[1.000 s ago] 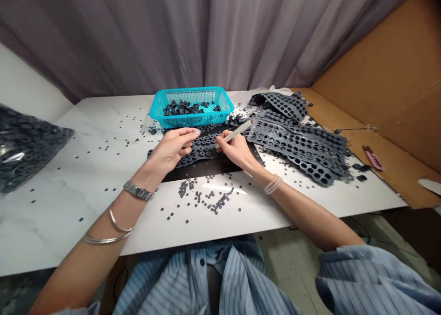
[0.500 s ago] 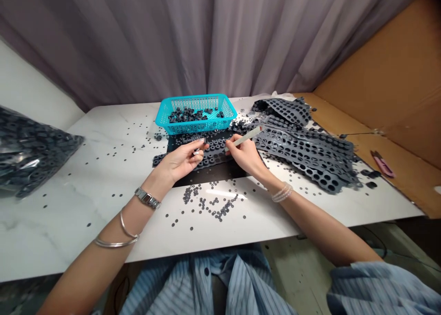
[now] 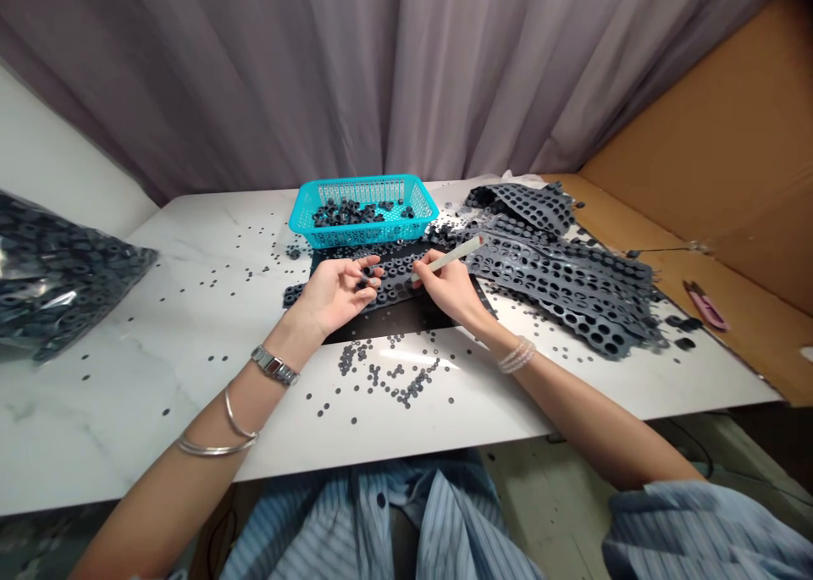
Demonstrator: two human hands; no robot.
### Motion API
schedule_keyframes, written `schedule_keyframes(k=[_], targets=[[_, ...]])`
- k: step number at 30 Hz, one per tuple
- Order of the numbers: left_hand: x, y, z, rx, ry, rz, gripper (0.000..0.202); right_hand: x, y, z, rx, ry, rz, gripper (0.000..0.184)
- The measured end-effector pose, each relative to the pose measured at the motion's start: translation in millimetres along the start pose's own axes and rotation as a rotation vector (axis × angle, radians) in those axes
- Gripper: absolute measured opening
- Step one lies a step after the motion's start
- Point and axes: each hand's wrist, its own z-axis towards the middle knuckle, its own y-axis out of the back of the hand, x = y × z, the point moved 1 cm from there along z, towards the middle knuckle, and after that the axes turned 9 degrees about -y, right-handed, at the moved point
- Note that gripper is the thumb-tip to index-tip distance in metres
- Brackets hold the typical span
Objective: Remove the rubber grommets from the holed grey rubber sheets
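Dark grey strip of rings (image 3: 395, 284): one, lying flat on one black mat (image 3: 390, 321), close beside the left fingers and under the right. At far left, one clear bag (image 3: 63, 284) of dark pieces sat on the white worktop (image 3: 209, 326), which was strewn with small discs (image 3: 354, 421) too numerous to count. The left hand (image 3: 336, 296) had its fingers loosely curled, a narrow gap between them; whether they held a small piece could not be told. Behind stood one turquoise basket (image 3: 374, 229), partly filled. The right hand (image 3: 448, 288) pinched one pale pen-shaped tool (image 3: 458, 252), its lower end at the strip. Farther right lay at least two perforated sheets (image 3: 559, 275), then one pink-handled tool (image 3: 707, 305).
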Motion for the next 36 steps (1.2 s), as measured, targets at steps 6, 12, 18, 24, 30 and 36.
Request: schedule_keyframes(k=[6,12,18,24,30,36], targets=[[1,-0.1,2,0.025,-0.057,0.163,0.031,6,-5,-6,0.025,0.066,0.023,0.028],[1,-3.6,-1,0.046,-0.066,0.099,0.037,7,-6,-8,0.015,0.080,-0.003,0.029],[2,-4.5,-2,0.064,-0.055,0.090,0.030,4,-8,-8,0.035,0.100,0.000,0.029],[6,-2.3,-2,0.076,-0.128,0.285,0.026,3,-11,-8,0.072,0.053,0.029,0.025],[13,1.4,2,0.085,-0.341,0.827,0.029,2,-10,-7,0.073,0.048,0.009,0.024],[22,-4.2,-3,0.199,-0.677,1.720,0.031,4,-8,-8,0.086,0.061,-0.017,0.021]])
